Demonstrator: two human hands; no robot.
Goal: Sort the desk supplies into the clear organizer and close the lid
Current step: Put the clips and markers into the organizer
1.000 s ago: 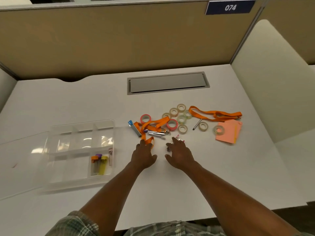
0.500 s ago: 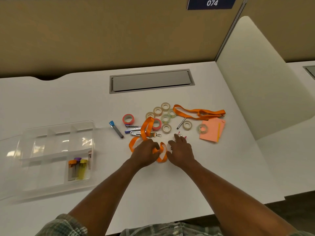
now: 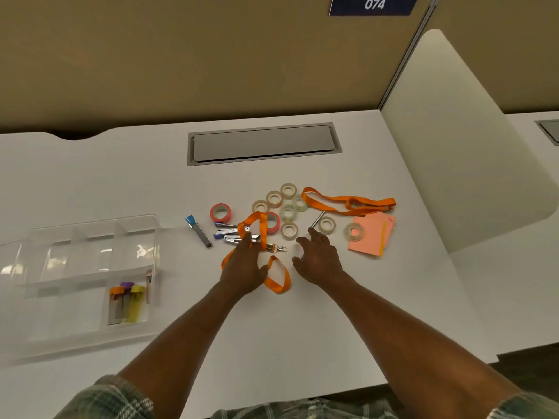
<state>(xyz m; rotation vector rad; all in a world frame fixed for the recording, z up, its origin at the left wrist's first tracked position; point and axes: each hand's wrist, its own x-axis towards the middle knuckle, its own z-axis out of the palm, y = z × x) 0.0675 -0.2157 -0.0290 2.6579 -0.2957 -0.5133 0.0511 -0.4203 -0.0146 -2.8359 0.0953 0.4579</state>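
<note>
The clear organizer (image 3: 90, 226) sits at the left edge of the worktop (image 3: 90, 176) (three capped tubes (image 3: 125, 303) lie in its near-right compartment). Mid-worktop, the left hand (image 3: 243, 269) rests straight-fingered on the orange lanyard (image 3: 263, 229). Just beside it, the right hand (image 3: 317, 258) is spread, relaxed and gripping nothing, near the tape rolls (image 3: 289, 236).

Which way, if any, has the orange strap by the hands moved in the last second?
Yes. The orange strap has been pulled toward the person: its lower loop now lies well nearer than the leftmost pink tape roll, beside the left hand.
</note>
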